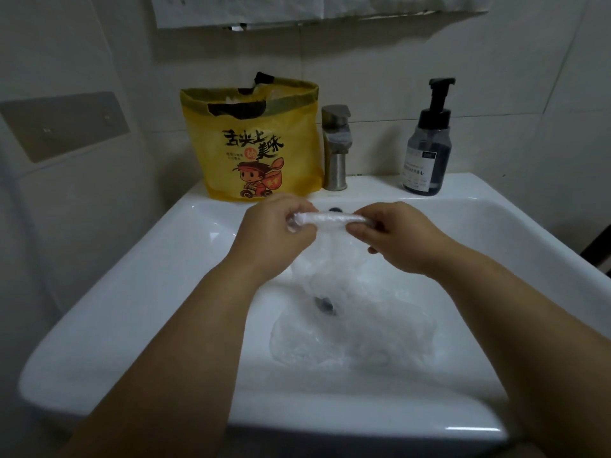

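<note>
A clear plastic bag (347, 325) hangs over the white sink (139, 292), its lower part lying crumpled in the basin over the drain. Its top edge is rolled into a tight strip. My left hand (274, 233) pinches the left end of that roll, and my right hand (396, 239) pinches the right end. Both hands are held above the back half of the basin.
A yellow printed plastic bag (258, 143) stands on the sink's back ledge at left. Beside it is a metal faucet (335, 150), and a dark pump soap bottle (428, 147) stands to the right. Tiled wall behind.
</note>
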{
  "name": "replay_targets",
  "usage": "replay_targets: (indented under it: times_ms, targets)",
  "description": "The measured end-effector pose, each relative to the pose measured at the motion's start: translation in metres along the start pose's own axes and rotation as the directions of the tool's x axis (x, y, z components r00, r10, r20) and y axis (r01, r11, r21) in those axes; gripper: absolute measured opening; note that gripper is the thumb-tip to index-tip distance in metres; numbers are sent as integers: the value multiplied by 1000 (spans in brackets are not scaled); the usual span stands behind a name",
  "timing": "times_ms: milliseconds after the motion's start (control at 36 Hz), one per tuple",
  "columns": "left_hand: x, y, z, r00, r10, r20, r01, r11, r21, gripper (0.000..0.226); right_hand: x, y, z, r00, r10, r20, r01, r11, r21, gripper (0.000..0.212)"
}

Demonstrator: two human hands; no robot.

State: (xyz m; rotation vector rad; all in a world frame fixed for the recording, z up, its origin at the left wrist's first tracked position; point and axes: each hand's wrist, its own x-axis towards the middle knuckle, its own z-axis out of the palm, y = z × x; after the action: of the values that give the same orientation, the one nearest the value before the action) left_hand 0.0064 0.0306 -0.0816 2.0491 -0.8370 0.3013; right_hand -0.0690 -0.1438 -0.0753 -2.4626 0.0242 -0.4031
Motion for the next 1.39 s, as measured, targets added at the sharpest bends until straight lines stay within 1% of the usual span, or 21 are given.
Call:
replay_targets:
  times_ms: [83, 139, 278, 417, 500, 556, 611, 667, 694, 722, 750, 806, 833, 889, 1000, 1083, 1111, 1194, 1222, 1333, 1389]
  targets:
    - [-1, -1, -2, 993, -53, 108, 58, 997, -43, 9, 1, 2, -2, 1000, -9, -28, 8, 999, -39, 28]
    - [-1, -1, -3, 979, -112, 170, 132, 985, -111, 7, 1, 2, -3, 1000, -5, -18, 5, 1000, -7, 26]
    - [2, 2, -6, 940, -211, 268, 302, 879, -370, 10, 0, 3, -9, 999, 42, 10, -43, 956, 290, 17]
    - [3, 3, -10, 942, -262, 211, 336, 774, -537, 11, -3, -3, -13, 994, 68, 83, -101, 851, 515, 7]
    - [4, 5, -11, 934, -319, 163, 348, 702, -621, 12, -4, -6, -14, 981, 87, 172, -171, 804, 569, 9]
    - [5, 8, -8, 928, -342, 148, 339, 608, -718, 11, -4, -8, -12, 975, 106, 197, -203, 786, 584, 13]
    - [5, 14, -4, 930, -328, 166, 307, 444, -842, 7, -5, -11, -10, 972, 132, 195, -227, 746, 626, 15]
    - [5, 18, 1, 927, -282, 248, 330, 298, -896, 25, -5, -14, -5, 970, 152, 192, -243, 691, 681, 14]
    - [4, 19, 5, 914, -260, 311, 382, 292, -877, 34, -6, -16, -1, 968, 153, 199, -250, 661, 708, 16]
    - [2, 20, 11, 891, -242, 385, 449, 341, -826, 44, -6, -19, 3, 967, 148, 208, -254, 635, 730, 19]
    - [-1, 21, 17, 863, -229, 450, 504, 437, -745, 51, -7, -22, 7, 967, 138, 214, -253, 620, 743, 20]
    - [-7, 25, 30, 827, -226, 515, 539, 579, -612, 53, -7, -28, 15, 972, 135, 195, -236, 625, 744, 19]
    - [-8, 27, 34, 826, -241, 510, 542, 587, -601, 47, -7, -30, 17, 973, 142, 180, -229, 629, 743, 19]
    - [-6, 29, 34, 843, -281, 458, 533, 544, -648, 29, -6, -30, 18, 973, 142, 182, -231, 616, 753, 20]
    - [2, 26, 20, 881, -316, 352, 469, 483, -739, 34, -6, -26, 16, 961, 151, 233, -275, 629, 727, 21]
    - [7, 20, 8, 879, -421, 224, 407, 420, -811, 34, -5, -24, 9, 943, 190, 272, -330, 627, 706, 18]
    - [8, 18, 6, 872, -457, 174, 393, 442, -806, 32, -4, -24, 7, 939, 197, 283, -343, 625, 702, 17]
    - [6, 13, 5, 878, -475, 55, 395, 654, -645, 27, -5, -22, 4, 930, 203, 307, -364, 629, 686, 16]
    - [5, 11, 5, 886, -463, 42, 392, 695, -603, 26, -5, -21, 4, 930, 208, 304, -365, 631, 685, 15]
    - [4, 5, 0, 923, -382, 40, 348, 789, -506, 29, -5, -16, 0, 945, 238, 226, -326, 605, 726, 11]
    - [3, 2, -1, 937, -346, 52, 326, 807, -492, 30, -5, -14, -2, 947, 253, 198, -312, 572, 758, 12]
